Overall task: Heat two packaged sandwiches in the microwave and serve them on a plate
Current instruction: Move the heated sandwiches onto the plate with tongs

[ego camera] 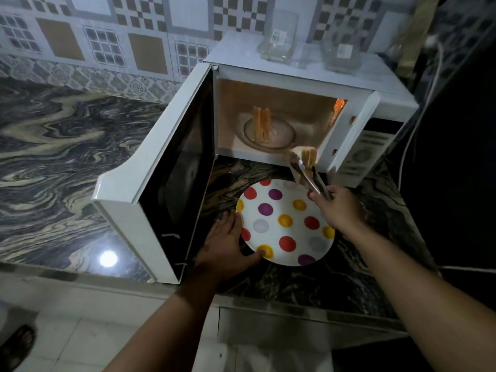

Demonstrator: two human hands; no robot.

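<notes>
A white microwave (295,76) stands with its door (171,167) swung wide open to the left and its inside lit. One sandwich (261,124) stands upright on the glass turntable (279,135). My right hand (339,208) grips metal tongs (312,178), which pinch a second sandwich (306,155) just outside the microwave mouth, above the far edge of the plate. My left hand (228,245) holds the near left rim of a white plate (276,237) with coloured dots, which sits on the counter in front of the microwave.
Two clear glass containers (279,36) (341,47) stand on top of the microwave. A white cable (418,124) runs down on the right. The marbled counter (67,157) stretches to the left, with patterned wall tiles behind.
</notes>
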